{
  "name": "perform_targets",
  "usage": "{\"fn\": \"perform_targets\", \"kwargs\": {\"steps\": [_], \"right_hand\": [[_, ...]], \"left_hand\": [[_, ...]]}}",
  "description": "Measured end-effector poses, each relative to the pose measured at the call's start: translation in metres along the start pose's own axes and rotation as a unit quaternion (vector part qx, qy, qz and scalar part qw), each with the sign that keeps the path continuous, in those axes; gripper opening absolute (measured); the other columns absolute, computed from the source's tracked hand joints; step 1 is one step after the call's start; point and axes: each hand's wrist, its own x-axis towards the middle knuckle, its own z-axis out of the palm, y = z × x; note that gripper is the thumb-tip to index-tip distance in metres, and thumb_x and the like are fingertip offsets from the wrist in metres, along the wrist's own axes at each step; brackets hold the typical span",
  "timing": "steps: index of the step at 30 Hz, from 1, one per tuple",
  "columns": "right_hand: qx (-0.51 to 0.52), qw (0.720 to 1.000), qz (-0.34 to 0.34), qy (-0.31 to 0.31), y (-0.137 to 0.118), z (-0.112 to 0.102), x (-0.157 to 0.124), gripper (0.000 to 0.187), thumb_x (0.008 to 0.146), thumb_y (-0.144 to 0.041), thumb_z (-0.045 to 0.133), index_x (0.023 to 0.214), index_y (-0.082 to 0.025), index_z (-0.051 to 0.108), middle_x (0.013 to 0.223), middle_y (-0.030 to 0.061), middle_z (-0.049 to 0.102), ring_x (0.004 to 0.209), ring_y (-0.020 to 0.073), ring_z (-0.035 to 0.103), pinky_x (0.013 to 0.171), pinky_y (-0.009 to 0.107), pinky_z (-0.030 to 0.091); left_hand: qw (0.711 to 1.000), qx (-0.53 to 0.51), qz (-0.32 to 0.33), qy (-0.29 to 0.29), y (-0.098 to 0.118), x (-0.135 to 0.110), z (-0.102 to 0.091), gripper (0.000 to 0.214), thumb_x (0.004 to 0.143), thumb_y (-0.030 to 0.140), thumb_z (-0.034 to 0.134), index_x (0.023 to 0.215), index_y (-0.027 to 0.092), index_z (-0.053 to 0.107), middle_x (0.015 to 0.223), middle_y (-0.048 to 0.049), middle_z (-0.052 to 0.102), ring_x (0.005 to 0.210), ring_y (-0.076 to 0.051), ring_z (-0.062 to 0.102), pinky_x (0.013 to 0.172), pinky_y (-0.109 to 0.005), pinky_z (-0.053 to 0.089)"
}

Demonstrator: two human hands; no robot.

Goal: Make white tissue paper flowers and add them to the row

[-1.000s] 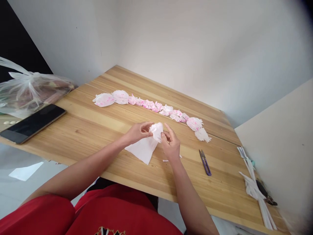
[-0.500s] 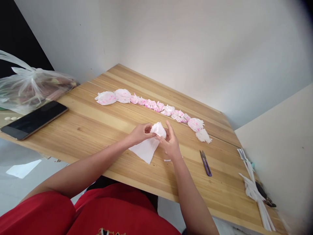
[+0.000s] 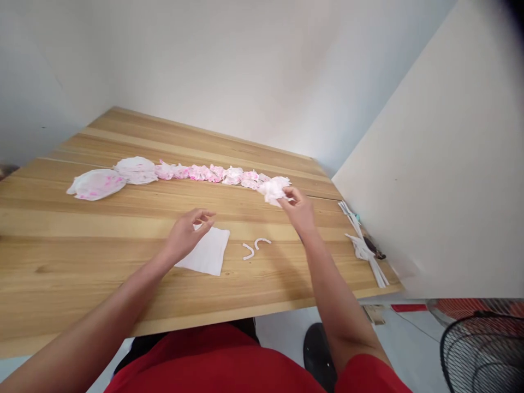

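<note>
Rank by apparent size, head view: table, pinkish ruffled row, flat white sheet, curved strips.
Largest to smallest:
1. table
2. pinkish ruffled row
3. flat white sheet
4. curved strips, which look about alike

Near tabletop edge [image 3: 229, 307] lies open; paper row [image 3: 200, 173] obstructs beyond

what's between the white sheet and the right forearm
In the head view, two curved strips lie on the table between the sheet and the right forearm.

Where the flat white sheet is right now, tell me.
In the head view, the white sheet lies left of centre on the wooden table, partly hidden by the left hand and left of two curved white strips.
</note>
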Motion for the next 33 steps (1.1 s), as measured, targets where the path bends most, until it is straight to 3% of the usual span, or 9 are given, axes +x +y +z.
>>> {"fn": "perform_targets", "kwargs": {"steps": [3,5,8,11,14,19,22,27,33], "right_hand": [[-0.151,0.987,0.015,0.047,0.038,-0.046,0.007,0.02,0.073,-0.031,0.059,0.088,-0.019,0.064,0.089,0.0045,0.067,0.076,0.0172,0.058,0.072,0.03,0.044],[-0.242,0.968,0.04,0.056,0.064,-0.062,0.003,0.016,0.074,-0.024,0.054,0.088,-0.018,0.062,0.089,0.0055,0.065,0.074,0.0172,0.057,0.072,0.03,0.043],[-0.343,0.935,0.09,0.013,0.097,-0.064,-0.009,0.019,0.076,-0.017,0.047,0.09,-0.018,0.06,0.095,0.0087,0.065,0.085,0.0197,0.056,0.077,0.031,0.041],[-0.355,0.928,0.109,-0.021,0.115,-0.058,-0.016,0.018,0.078,-0.019,0.05,0.092,-0.017,0.061,0.099,0.0099,0.065,0.092,0.0209,0.057,0.079,0.031,0.04],[-0.33,0.933,0.136,-0.055,0.118,-0.063,-0.018,0.026,0.079,-0.033,0.058,0.099,-0.017,0.061,0.101,0.009,0.067,0.088,0.0193,0.059,0.074,0.029,0.042],[-0.316,0.922,0.211,-0.072,0.108,-0.088,-0.036,0.041,0.082,-0.053,0.055,0.102,-0.018,0.06,0.103,0.0095,0.069,0.085,0.0196,0.063,0.065,0.028,0.041],[-0.322,0.907,0.242,-0.123,0.1,-0.086,-0.062,0.036,0.077,-0.049,0.063,0.097,-0.019,0.059,0.097,0.0068,0.07,0.083,0.0197,0.063,0.064,0.027,0.039],[-0.334,0.916,0.178,-0.135,0.088,-0.076,-0.104,0.015,0.084,-0.036,0.052,0.085,-0.022,0.058,0.089,0.003,0.067,0.081,0.0186,0.061,0.064,0.028,0.036],[-0.354,0.893,0.222,-0.167,0.1,-0.118,-0.146,0.019,0.082,-0.038,0.052,0.072,-0.023,0.057,0.079,0.0032,0.067,0.074,0.0193,0.061,0.061,0.029,0.036]], "left_hand": [[1.0,0.008,-0.002,-0.006,0.006,-0.003,-0.002,0.034,0.082,0.046,0.051,0.1,0.021,0.065,0.105,-0.0057,0.069,0.089,-0.02,0.064,0.086,-0.035,0.05],[1.0,0.01,-0.008,-0.008,0.009,-0.003,-0.003,0.035,0.082,0.047,0.05,0.1,0.021,0.065,0.107,-0.0055,0.068,0.089,-0.021,0.064,0.085,-0.035,0.05],[1.0,0.012,-0.01,-0.011,0.01,-0.003,-0.003,0.035,0.082,0.048,0.051,0.099,0.022,0.065,0.109,-0.0056,0.068,0.09,-0.021,0.064,0.086,-0.036,0.05],[1.0,0.008,-0.005,-0.012,0.009,-0.003,-0.003,0.035,0.081,0.049,0.051,0.097,0.022,0.066,0.109,-0.0064,0.069,0.09,-0.022,0.063,0.087,-0.038,0.05],[1.0,0.009,-0.008,-0.014,0.007,-0.002,-0.003,0.036,0.081,0.05,0.051,0.096,0.021,0.066,0.111,-0.0067,0.068,0.09,-0.022,0.063,0.086,-0.038,0.05],[1.0,0.01,-0.025,-0.011,0.007,-0.003,-0.006,0.036,0.082,0.05,0.051,0.1,0.022,0.066,0.113,-0.0056,0.067,0.095,-0.022,0.062,0.088,-0.036,0.049],[1.0,0.003,-0.02,-0.018,0.008,-0.003,-0.006,0.036,0.082,0.05,0.052,0.099,0.022,0.066,0.112,-0.0053,0.067,0.096,-0.021,0.062,0.091,-0.037,0.048],[1.0,-0.009,-0.006,-0.027,0.009,-0.002,-0.005,0.035,0.081,0.049,0.052,0.097,0.021,0.066,0.111,-0.0065,0.068,0.097,-0.022,0.062,0.093,-0.038,0.047],[0.999,-0.013,0.007,-0.036,0.012,-0.005,-0.006,0.032,0.082,0.046,0.052,0.096,0.02,0.066,0.106,-0.0057,0.068,0.094,-0.02,0.063,0.091,-0.036,0.047]]}}
